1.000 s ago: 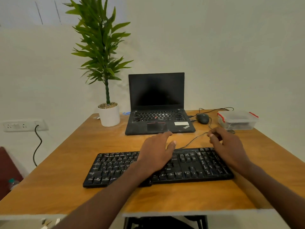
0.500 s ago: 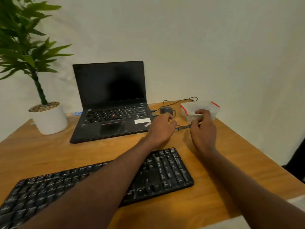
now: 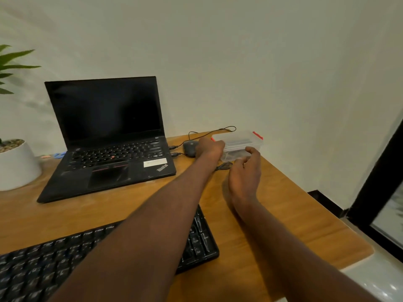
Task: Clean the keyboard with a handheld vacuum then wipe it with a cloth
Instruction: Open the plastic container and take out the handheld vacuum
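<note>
The black keyboard (image 3: 43, 264) lies at the near left of the wooden desk (image 3: 283, 214), partly under my left forearm. A clear plastic container (image 3: 242, 140) with red clips stands at the far right corner, with dark items inside. My left hand (image 3: 210, 147) is against the container's left end, and its fingertips are hidden. Just in front of the container hovers my right hand (image 3: 246, 168), fingers curved and apart, holding nothing. No vacuum or cloth can be made out.
An open black laptop (image 3: 109, 138) sits behind the keyboard, and a dark mouse (image 3: 189, 147) with its cable lies beside it. A coiled cable (image 3: 224, 165) rests under my hands. A white plant pot (image 3: 17, 164) stands at the far left. The desk's right edge is close.
The view has swung to the right. Both hands left the keyboard and travelled to the container at the far right corner, the left hand now touching its left end.
</note>
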A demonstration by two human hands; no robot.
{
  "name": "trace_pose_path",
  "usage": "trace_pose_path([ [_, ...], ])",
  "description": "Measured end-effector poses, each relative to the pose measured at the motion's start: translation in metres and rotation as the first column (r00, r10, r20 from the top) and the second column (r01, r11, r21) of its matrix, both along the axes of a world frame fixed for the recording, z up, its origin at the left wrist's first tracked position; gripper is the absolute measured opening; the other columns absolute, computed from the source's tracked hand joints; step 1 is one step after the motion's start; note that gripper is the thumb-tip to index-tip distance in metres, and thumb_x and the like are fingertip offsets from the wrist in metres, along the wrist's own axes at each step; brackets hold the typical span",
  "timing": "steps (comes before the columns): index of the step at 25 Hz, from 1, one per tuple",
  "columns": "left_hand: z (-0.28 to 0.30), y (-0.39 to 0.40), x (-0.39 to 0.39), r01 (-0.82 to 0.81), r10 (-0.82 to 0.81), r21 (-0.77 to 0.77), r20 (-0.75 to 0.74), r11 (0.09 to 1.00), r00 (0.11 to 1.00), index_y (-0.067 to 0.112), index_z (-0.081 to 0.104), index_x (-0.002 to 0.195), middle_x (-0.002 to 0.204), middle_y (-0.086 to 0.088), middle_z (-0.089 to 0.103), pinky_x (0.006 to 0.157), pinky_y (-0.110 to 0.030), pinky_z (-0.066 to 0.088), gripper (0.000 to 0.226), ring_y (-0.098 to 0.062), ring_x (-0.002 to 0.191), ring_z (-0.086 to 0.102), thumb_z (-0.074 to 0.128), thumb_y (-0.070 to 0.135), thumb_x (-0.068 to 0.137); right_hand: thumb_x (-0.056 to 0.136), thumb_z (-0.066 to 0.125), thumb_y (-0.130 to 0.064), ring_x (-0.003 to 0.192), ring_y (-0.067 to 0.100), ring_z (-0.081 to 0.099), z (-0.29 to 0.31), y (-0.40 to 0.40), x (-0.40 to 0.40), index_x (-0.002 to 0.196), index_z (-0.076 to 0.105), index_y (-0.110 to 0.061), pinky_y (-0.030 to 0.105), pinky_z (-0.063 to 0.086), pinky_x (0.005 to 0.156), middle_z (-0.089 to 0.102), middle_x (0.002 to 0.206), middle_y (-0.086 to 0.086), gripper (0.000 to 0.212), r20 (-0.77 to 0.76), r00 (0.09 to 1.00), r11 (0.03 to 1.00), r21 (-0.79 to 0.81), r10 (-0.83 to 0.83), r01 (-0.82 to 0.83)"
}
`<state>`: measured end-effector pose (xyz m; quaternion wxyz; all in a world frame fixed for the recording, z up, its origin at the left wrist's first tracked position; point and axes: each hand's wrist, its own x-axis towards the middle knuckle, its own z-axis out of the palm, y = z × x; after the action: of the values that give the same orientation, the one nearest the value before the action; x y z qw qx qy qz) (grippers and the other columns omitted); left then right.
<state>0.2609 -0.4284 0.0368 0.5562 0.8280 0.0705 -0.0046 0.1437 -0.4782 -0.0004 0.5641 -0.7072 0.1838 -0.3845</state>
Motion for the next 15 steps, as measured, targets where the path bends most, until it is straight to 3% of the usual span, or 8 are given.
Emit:
trace_pose_path([
  [3,0.000,-0.001,-0.007,-0.007,-0.018,-0.256,-0.096,0.967,0.995,0.002,0.068,0.113,0.092,-0.013,0.071,0.047,-0.025,0.051,0.023,-0.019,0.053,0.059,0.073,0.016,0.096,0.103,0.040,-0.012,0.117,0.017,0.055,0.002,0.001,0.001,0.145,0.043,-0.019,0.033,0.051,0.094,0.054,0.136,0.002,0.043,0.010,1.000,1.000,0.029,-0.006,0.006],
  [5,0.002,0.008,-0.021,-0.011,-0.023,-0.291,-0.111,0.957,0.994,0.000,0.065,0.111,0.083,-0.013,0.065,0.043,-0.025,0.049,0.018,-0.017,0.048,0.055,0.071,0.010,0.097,0.104,0.040,-0.016,0.119,0.018,0.053,0.005,-0.002,0.000,0.147,0.042,-0.018,0.035,0.051,0.095,0.051,0.139,0.003,0.043,0.018,0.999,0.994,0.104,-0.035,0.033],
  [9,-0.003,0.042,-0.059,-0.018,-0.003,-0.323,-0.063,0.946,0.998,-0.002,0.064,0.115,0.086,-0.017,0.067,0.049,-0.030,0.052,0.025,-0.021,0.051,0.058,0.073,0.009,0.095,0.104,0.042,-0.022,0.121,0.026,0.051,0.014,-0.009,-0.015,0.149,0.040,-0.018,0.040,0.048,0.098,0.045,0.143,0.008,0.045,0.011,0.994,0.960,0.262,-0.109,0.102],
  [12,-0.004,0.058,-0.097,-0.032,0.018,-0.295,-0.051,0.955,0.999,0.003,0.063,0.117,0.098,-0.018,0.073,0.055,-0.033,0.060,0.026,-0.021,0.055,0.062,0.073,0.012,0.095,0.106,0.043,-0.029,0.120,0.029,0.053,0.024,-0.030,-0.038,0.149,0.040,-0.021,0.041,0.047,0.097,0.045,0.145,0.012,0.044,-0.111,0.981,0.968,0.180,-0.156,0.174],
  [15,0.000,0.062,-0.142,0.012,-0.018,-0.225,-0.023,0.974,1.000,0.003,0.066,0.116,0.091,-0.019,0.076,0.072,-0.045,0.068,0.022,-0.022,0.056,0.065,0.071,0.015,0.098,0.107,0.042,-0.041,0.128,0.026,0.052,0.027,-0.058,-0.076,0.152,0.038,-0.022,0.038,0.045,0.100,0.050,0.147,0.007,0.048,-0.112,0.994,0.994,0.109,0.014,-0.002],
])
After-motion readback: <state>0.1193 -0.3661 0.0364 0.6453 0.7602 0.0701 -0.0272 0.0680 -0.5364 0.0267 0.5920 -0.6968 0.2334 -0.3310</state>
